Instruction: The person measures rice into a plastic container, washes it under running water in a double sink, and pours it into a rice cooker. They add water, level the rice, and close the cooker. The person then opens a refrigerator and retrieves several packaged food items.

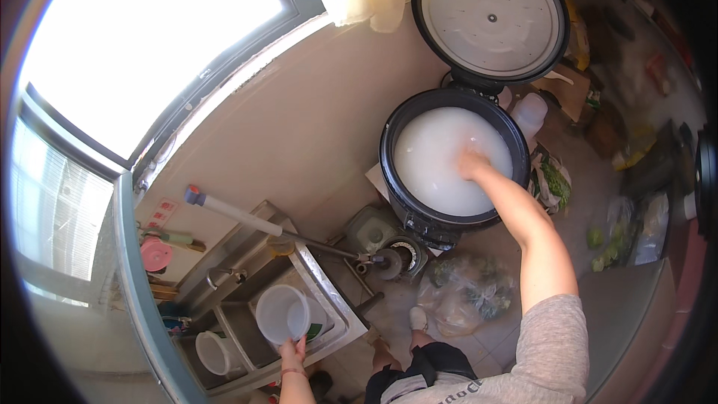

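My right hand (473,161) is dipped past the fingers into cloudy white water in a large black rice cooker (391,182); its fingers are hidden under the surface. The cooker's round lid (491,22) stands raised on its hinge. At the lower left, my left hand (293,348) grips the rim of a translucent plastic bucket (280,314) over the stainless steel sink (336,322). A second, smaller white bucket (212,352) stands in the other sink basin. The faucet (224,276) is at the sink's back edge.
A clear plastic bag of greens (465,294) lies on the floor below the cooker. A long pole (241,215) slants across the sink's corner. More vegetables (552,179) and translucent bottles (529,112) stand right of the cooker. A window frame (224,67) borders the upper left.
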A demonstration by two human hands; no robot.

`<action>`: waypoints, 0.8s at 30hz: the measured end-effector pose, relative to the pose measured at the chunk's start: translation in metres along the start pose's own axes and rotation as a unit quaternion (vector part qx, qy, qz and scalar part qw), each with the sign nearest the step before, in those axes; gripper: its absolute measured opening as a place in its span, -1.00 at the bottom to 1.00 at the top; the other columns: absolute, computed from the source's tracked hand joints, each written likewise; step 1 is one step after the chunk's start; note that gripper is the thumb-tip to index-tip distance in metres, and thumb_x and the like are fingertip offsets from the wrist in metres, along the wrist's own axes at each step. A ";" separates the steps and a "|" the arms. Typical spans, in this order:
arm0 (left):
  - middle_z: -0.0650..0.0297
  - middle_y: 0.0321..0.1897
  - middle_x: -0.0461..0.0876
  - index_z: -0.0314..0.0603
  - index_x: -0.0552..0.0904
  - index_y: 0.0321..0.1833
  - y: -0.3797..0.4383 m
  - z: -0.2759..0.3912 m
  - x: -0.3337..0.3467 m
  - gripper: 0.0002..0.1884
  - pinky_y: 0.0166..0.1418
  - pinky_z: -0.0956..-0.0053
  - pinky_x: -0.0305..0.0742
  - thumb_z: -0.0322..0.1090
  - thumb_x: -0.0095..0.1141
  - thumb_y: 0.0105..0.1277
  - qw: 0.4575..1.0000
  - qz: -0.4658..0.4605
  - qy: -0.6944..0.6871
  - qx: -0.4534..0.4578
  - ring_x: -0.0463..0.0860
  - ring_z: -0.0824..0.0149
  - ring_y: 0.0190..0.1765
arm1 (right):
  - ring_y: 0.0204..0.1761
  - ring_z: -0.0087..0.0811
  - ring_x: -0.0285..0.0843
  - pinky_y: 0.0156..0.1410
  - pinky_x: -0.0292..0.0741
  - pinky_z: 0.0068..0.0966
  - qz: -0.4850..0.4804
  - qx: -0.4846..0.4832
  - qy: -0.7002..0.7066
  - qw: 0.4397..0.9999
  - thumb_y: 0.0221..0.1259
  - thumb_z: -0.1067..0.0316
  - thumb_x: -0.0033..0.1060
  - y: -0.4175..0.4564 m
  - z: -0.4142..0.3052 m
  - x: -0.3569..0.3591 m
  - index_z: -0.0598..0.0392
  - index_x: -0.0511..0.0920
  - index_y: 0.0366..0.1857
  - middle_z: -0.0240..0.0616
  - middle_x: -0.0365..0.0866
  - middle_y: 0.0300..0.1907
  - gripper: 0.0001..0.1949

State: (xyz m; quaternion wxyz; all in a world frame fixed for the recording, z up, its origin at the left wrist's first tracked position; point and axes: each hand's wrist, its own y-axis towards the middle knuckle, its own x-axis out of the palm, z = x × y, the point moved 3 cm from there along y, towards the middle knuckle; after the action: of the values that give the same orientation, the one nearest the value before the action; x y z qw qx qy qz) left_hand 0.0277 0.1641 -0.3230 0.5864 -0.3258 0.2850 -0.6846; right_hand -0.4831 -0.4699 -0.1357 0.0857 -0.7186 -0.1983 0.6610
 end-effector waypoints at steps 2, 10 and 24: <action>-0.13 0.19 0.49 -0.23 0.26 0.37 0.000 0.008 -0.017 -0.59 -0.10 0.10 0.77 -0.38 -0.11 0.49 0.998 0.041 0.040 -0.023 0.66 -0.18 0.01 | 0.43 0.00 0.35 0.47 0.32 -0.16 0.004 -0.032 0.046 0.998 0.42 0.09 -0.12 0.006 -0.023 0.003 0.15 0.39 0.38 0.08 0.33 0.43 -0.47; 0.02 0.29 0.43 -0.25 0.21 0.41 -0.059 0.017 0.010 -0.40 0.01 0.31 0.60 -0.54 0.06 0.31 0.936 0.112 0.205 0.262 0.60 0.17 0.04 | 0.27 0.01 0.52 0.33 0.45 -0.17 0.024 -0.117 -0.024 0.993 0.30 0.26 0.01 0.060 -0.055 0.023 0.11 0.61 0.13 0.05 0.56 0.22 -0.62; -0.06 0.49 0.26 -0.27 0.27 0.45 -0.446 0.100 0.351 -0.31 0.61 0.00 0.04 -0.21 0.27 0.33 0.652 -0.421 0.137 0.616 0.11 -0.11 0.59 | 0.33 0.16 0.35 0.41 0.35 -0.01 0.073 -0.345 -0.056 0.934 0.21 0.33 0.10 -0.027 -0.095 0.018 0.08 0.53 0.18 0.07 0.38 0.34 -0.58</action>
State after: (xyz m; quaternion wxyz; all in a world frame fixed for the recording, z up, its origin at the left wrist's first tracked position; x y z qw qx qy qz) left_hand -0.2048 -0.1172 0.1233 0.2556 0.1220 -0.2927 -0.9133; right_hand -0.3931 -0.4247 -0.1313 -0.2267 -0.6782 -0.3659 0.5957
